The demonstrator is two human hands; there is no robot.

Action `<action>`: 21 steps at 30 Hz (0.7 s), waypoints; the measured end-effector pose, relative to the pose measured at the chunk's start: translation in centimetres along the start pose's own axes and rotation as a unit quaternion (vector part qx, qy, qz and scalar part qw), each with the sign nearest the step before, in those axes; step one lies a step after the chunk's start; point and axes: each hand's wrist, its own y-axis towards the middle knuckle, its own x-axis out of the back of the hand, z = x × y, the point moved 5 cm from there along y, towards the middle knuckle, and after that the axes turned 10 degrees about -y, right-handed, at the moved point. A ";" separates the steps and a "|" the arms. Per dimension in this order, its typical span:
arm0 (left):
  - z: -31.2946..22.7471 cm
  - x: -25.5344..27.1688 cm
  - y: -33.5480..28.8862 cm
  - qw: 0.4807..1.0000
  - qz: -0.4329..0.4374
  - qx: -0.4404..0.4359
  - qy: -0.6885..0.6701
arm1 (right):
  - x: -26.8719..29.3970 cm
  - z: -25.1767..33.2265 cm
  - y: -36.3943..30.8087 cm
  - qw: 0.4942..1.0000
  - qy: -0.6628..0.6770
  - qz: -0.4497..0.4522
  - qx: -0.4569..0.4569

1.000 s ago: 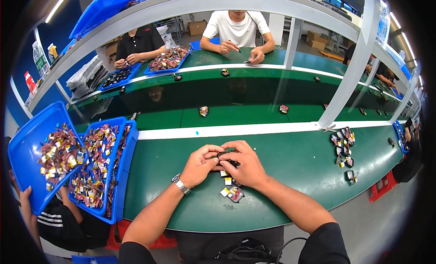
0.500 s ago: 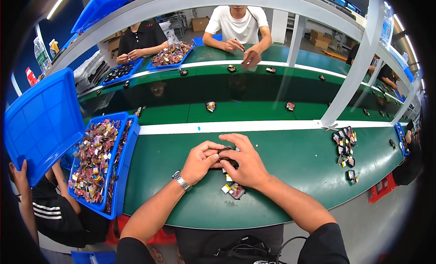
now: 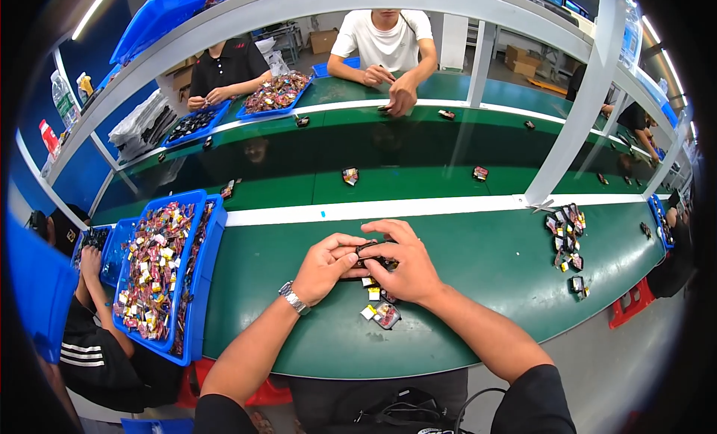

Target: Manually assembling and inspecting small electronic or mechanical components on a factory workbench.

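My left hand, with a metal watch on its wrist, and my right hand meet over the green worktop. Both close on a small black part, mostly hidden by the fingers. The right index finger lies across it while the left thumb and fingertips pinch its left side. Just below the hands, small black-cased parts with white and yellow pieces rest on the worktop, partly under my right hand.
A blue crate heaped with small parts stands at the left. At the right a cluster of parts lies near a grey frame post. Behind a white rail, more parts sit on a green belt. Co-workers sit across and at left.
The blue bin held up at the left has swung down and left, mostly out of view. Across the belt, a co-worker's hands have come together over a part. My hands have hardly moved.
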 end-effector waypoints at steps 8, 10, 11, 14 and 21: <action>0.2 0.2 -0.2 0.999 -0.038 -0.011 0.018 | -0.9 -0.4 0.3 0.999 0.034 0.030 -0.017; 0.2 0.0 0.0 0.999 -0.039 -0.022 -0.003 | -0.7 -0.4 0.1 1.000 0.015 -0.008 -0.027; 0.1 0.1 0.1 0.999 -0.040 -0.023 -0.002 | -0.7 -0.2 0.4 1.000 0.015 -0.008 -0.025; 0.2 0.2 0.0 0.998 -0.052 -0.018 0.015 | 0.2 0.5 0.4 0.996 -0.025 -0.079 0.012; 0.1 0.3 0.0 0.998 -0.056 0.003 0.004 | -0.1 0.9 0.3 0.991 -0.094 -0.069 0.073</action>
